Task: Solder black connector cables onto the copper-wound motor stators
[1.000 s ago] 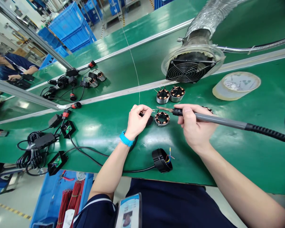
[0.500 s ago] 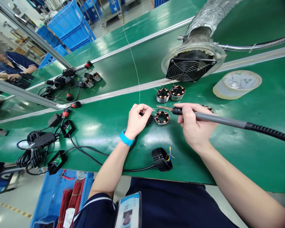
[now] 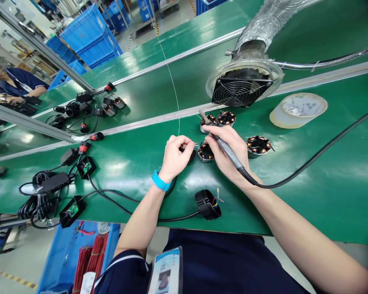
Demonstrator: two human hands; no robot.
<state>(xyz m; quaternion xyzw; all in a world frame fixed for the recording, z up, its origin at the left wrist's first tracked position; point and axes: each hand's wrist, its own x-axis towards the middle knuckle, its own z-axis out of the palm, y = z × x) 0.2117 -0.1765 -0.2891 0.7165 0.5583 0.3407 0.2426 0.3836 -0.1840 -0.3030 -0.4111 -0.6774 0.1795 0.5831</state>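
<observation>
My left hand (image 3: 177, 158), with a blue wristband, is pinched on a thin solder wire (image 3: 173, 87) that hangs down from above. Fine wire ends show at its fingertips, beside a dark part mostly hidden by the hand. In my right hand (image 3: 231, 151) is a soldering iron (image 3: 228, 152), its tip pointing up and left over a copper-wound motor stator (image 3: 205, 126). Another stator (image 3: 205, 153) lies between my hands, partly covered by the right fingers. A third stator (image 3: 226, 118) stands behind, and one more (image 3: 259, 146) sits right of my right hand.
A fume extractor fan (image 3: 241, 92) and a translucent tub (image 3: 297, 112) stand at the back right. Nearest me lies a black round housing (image 3: 207, 204) with coloured wires. Cables and open black boxes (image 3: 72, 210) spread leftward. A blue bin (image 3: 57, 261) is below; a co-worker (image 3: 21, 85) sits far left.
My right hand has moved left, swinging the soldering iron from nearly level to tip-up, away from the wire ends at my left fingers. The stator at right is uncovered. My left hand stays nearly still.
</observation>
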